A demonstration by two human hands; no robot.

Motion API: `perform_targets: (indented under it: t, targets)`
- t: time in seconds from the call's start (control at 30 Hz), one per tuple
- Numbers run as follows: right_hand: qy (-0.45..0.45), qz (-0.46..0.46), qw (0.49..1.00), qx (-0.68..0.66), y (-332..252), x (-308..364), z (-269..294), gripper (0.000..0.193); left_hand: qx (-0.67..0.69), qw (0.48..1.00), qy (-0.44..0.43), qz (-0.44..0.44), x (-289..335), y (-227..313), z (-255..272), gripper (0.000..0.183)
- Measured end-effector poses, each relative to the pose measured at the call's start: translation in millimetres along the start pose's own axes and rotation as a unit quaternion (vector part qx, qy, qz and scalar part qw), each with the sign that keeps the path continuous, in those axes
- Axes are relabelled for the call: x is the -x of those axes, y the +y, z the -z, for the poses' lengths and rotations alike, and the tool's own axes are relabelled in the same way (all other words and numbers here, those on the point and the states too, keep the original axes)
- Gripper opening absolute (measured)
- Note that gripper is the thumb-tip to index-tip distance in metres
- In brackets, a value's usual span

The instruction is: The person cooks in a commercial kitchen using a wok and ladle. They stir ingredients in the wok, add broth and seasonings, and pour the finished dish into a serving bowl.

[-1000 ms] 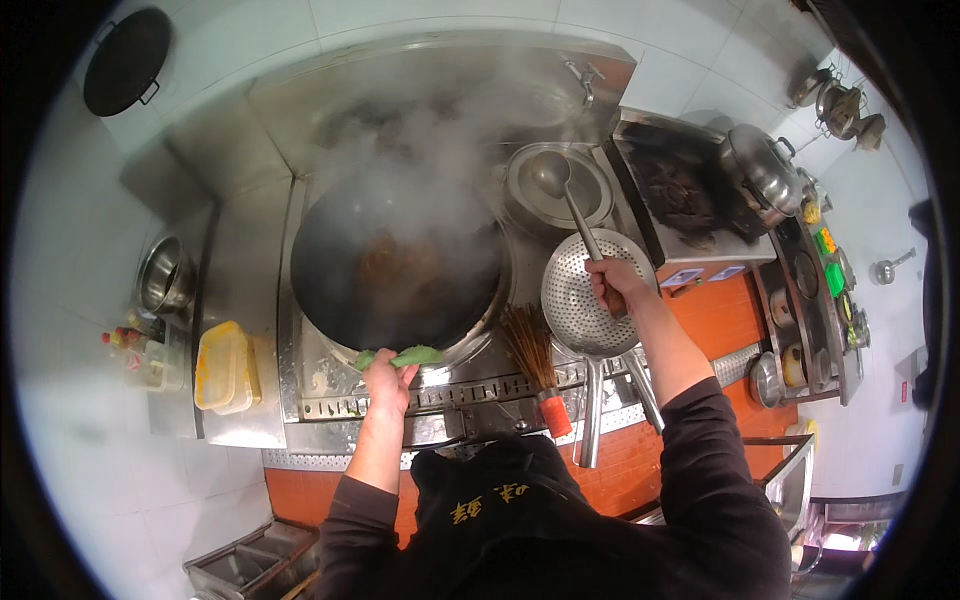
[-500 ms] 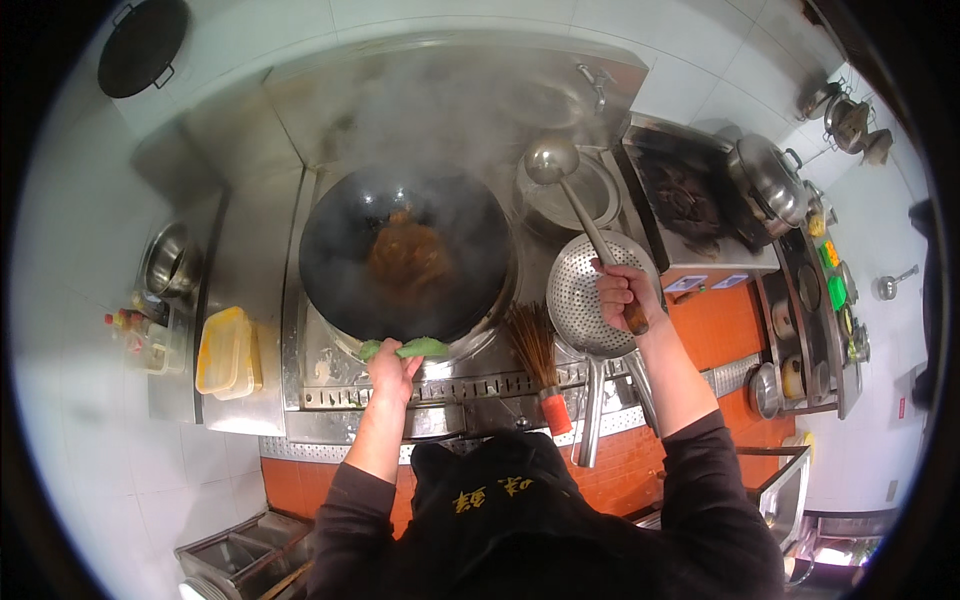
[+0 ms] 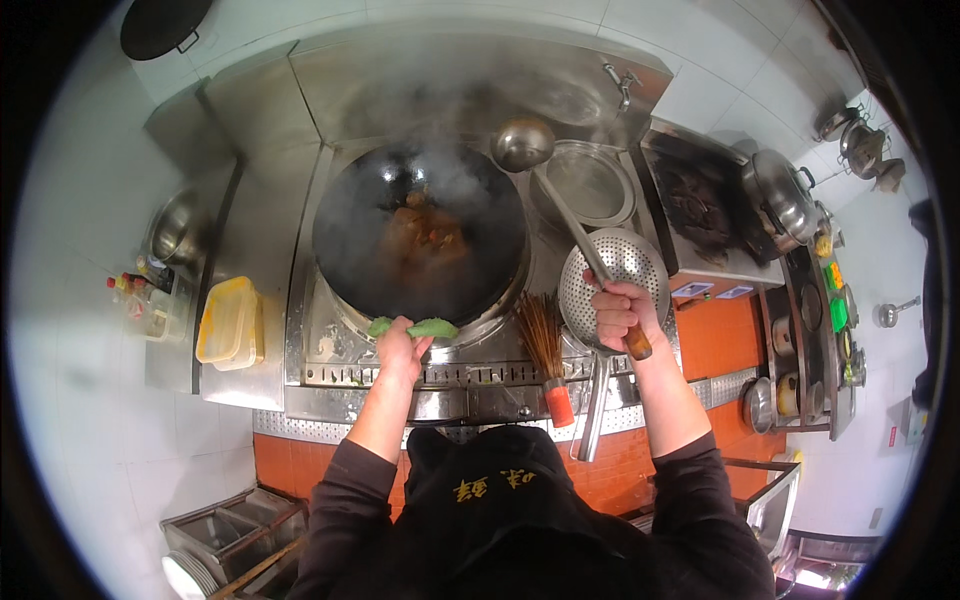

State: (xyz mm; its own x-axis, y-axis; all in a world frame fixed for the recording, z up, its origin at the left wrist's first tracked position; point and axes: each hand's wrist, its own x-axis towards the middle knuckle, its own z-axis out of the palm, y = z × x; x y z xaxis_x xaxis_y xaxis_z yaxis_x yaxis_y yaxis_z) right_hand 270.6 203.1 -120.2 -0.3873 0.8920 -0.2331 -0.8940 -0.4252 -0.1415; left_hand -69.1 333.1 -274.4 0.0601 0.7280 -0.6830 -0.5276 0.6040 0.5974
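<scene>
A large black wok (image 3: pixel 345 262) sits on the stove, steaming, with brown saucy food (image 3: pixel 425 245) inside; steam blurs the pieces. At the near rim, my left hand (image 3: pixel 402 352) is closed around a folded green cloth (image 3: pixel 433 328) pressed to the wok's edge. My right hand (image 3: pixel 625 314) grips the wooden-ended handle of a long metal ladle (image 3: pixel 523 144). The ladle's bowl hangs at the upper right of the wok, apart from the food. Beneath my right hand lies a round perforated strainer (image 3: pixel 590 290) with a long handle.
A bamboo wok brush (image 3: pixel 543 345) with a red end lies between wok and strainer. Behind the strainer is a round metal pot (image 3: pixel 588 185). Yellowish plastic tubs (image 3: pixel 230 325) stand at left. A lidded steel pot (image 3: pixel 780 195) stands right, and a tap (image 3: pixel 622 85) juts from the back.
The ladle's bowl has swung left toward the wok's rim. The food in the wok looks shifted and spread. Both hands keep their holds, and the whole view has moved slightly.
</scene>
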Motion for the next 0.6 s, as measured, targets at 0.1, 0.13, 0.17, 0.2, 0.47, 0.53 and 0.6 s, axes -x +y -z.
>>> perform_targets:
  t: [0.1,0.13,0.17,0.2,0.47,0.53,0.6]
  targets:
    - [0.085,-0.017,0.993,0.081,15,-10,-4,0.026,0.000,1.000,0.003,-0.002,1,1,-1,0.012]
    - [0.095,-0.026,0.989,0.107,21,-15,-6,0.025,0.001,1.000,0.006,-0.004,2,1,-3,0.011]
    - [0.162,-0.021,0.975,0.151,26,-20,-7,0.022,-0.002,1.000,0.012,-0.003,3,2,-4,0.010]
    - [0.194,-0.016,0.960,0.200,33,-23,-9,0.024,0.002,1.000,0.014,-0.004,4,2,-5,0.010]
    - [0.305,-0.031,0.669,0.677,55,-9,-50,0.037,0.000,1.000,0.008,-0.011,9,4,-7,0.011]
    - [0.301,-0.053,0.582,0.753,51,2,-67,0.037,0.006,1.000,0.006,-0.009,9,4,-6,0.012]
    - [0.264,-0.051,0.392,0.880,56,7,-79,0.046,0.010,1.000,0.021,0.011,6,3,-9,0.013]
